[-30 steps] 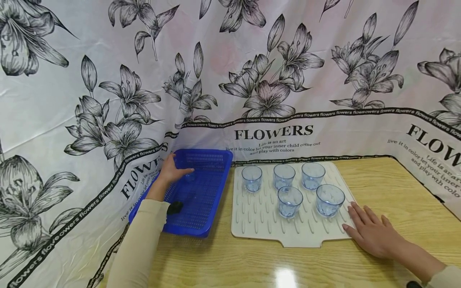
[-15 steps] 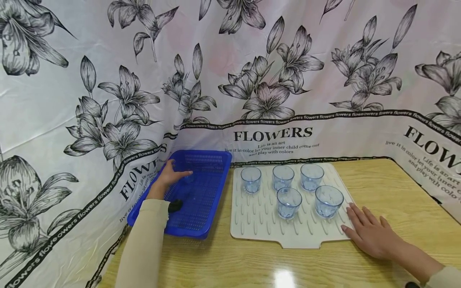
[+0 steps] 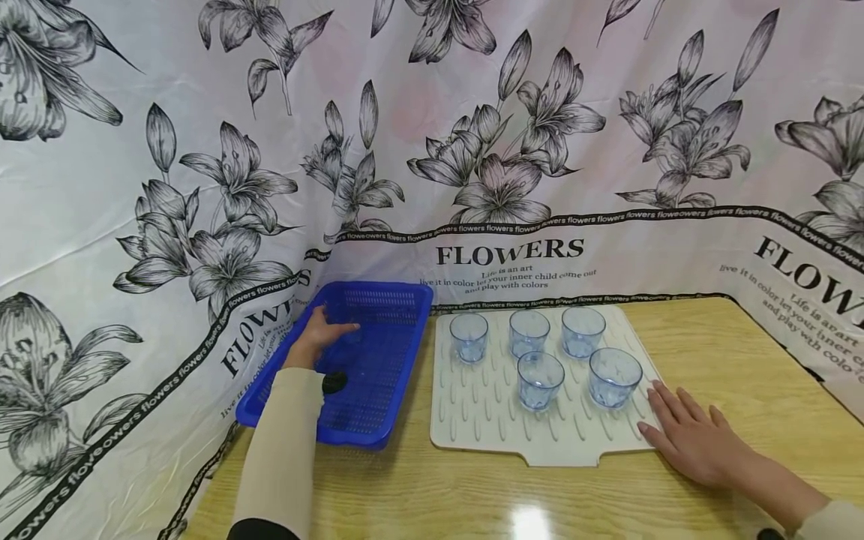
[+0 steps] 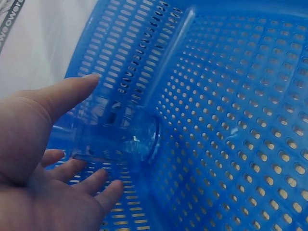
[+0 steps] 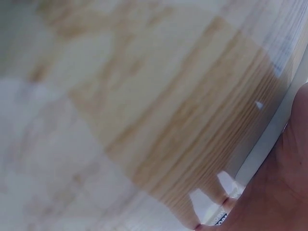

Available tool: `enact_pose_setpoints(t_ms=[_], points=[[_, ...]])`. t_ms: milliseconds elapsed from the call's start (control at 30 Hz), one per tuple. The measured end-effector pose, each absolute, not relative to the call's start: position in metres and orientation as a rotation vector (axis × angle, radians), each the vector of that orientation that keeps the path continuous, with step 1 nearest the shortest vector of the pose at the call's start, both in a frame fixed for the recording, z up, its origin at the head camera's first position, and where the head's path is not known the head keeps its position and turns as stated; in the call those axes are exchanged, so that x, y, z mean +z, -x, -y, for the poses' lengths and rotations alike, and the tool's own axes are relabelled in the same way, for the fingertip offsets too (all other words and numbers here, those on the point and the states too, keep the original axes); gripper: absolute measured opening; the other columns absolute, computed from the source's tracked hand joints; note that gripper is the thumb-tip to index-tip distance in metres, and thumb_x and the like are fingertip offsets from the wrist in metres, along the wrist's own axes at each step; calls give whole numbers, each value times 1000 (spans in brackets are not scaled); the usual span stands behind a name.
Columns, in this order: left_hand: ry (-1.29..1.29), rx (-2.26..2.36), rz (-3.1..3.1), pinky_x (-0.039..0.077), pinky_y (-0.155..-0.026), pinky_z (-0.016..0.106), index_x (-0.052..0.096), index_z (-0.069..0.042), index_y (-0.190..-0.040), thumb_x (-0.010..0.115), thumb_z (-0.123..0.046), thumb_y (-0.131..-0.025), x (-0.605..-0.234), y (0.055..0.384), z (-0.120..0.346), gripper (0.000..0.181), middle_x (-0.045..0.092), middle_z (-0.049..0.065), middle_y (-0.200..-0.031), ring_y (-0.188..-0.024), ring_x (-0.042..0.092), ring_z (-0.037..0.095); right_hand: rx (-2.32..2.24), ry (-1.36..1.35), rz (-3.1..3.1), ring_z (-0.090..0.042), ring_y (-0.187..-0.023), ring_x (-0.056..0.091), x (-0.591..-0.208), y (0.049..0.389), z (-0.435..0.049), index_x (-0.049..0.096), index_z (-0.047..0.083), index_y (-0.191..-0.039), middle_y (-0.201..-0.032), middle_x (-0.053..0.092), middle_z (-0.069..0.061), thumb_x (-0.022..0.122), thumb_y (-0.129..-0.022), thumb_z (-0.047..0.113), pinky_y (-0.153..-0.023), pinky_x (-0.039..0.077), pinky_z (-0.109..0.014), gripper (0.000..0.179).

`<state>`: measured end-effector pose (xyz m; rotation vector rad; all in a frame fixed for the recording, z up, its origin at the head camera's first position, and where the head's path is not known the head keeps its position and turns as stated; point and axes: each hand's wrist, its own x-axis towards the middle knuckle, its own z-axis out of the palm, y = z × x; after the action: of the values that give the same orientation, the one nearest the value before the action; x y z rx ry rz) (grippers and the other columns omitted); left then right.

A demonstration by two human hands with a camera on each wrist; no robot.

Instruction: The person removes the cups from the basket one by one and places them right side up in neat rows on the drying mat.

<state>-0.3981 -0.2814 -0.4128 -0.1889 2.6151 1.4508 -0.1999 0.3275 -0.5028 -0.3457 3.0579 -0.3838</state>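
Note:
Inside the blue plastic basket [image 3: 364,435], my left hand [image 3: 316,334] is at the far left part. The left wrist view shows a clear glass [image 4: 125,137] in the basket, between the thumb and the fingers of the left hand [image 4: 53,159]. The thumb and fingers are spread and look apart from the glass. Most of this glass is hard to make out in the head view. My right hand [image 3: 702,442] lies flat at the right edge of the white draining mat [image 3: 486,420], its fingertips on the edge. In the right wrist view, that hand [image 5: 279,178] shows beside the mat's edge.
Several light-blue glasses stand upright on the mat, among them a front right glass [image 3: 614,379] near the right hand and a back left glass [image 3: 469,339]. A flower-print curtain [image 3: 364,195] borders the wooden table [image 3: 432,495] behind and on the left.
My left hand has shifted slightly within the basket, and its forearm has swung to the right. The right hand and the glasses on the mat stay as they were.

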Motion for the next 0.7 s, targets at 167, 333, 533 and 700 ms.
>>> enact_pose_setpoints(t_ms=[167, 333, 533, 700], points=[[232, 1498, -2598, 23, -121, 60, -3, 0, -162, 67, -27, -99, -419, 403, 282, 98, 7, 29, -167, -153, 15, 48, -352, 344, -3072, -61, -143, 22, -500, 197, -325, 30, -10, -155, -161, 25, -32, 41, -109, 50, -103, 16, -83, 77], [280, 1525, -2608, 23, -122, 59, -2, 2, -162, 67, -24, -99, -424, 408, 280, 96, 11, 31, -166, -152, 16, 48, -344, 341, -3077, -60, -142, 23, -498, 194, -322, 31, -11, -154, -160, 27, -33, 41, -109, 50, -103, 17, -83, 76], [329, 1526, -2641, 25, -122, 57, 3, 5, -161, 67, -21, -99, -427, 408, 275, 93, 20, 33, -162, -150, 22, 48, -346, 337, -3081, -60, -143, 23, -498, 193, -321, 31, -10, -155, -160, 27, -32, 41, -109, 50, -103, 17, -83, 76], [335, 1502, -2660, 26, -121, 56, 7, 6, -160, 68, -23, -98, -429, 409, 274, 91, 24, 32, -161, -150, 24, 47, -350, 327, -3080, -60, -143, 23, -500, 192, -321, 31, -10, -155, -161, 26, -32, 41, -109, 50, -102, 17, -83, 77]])
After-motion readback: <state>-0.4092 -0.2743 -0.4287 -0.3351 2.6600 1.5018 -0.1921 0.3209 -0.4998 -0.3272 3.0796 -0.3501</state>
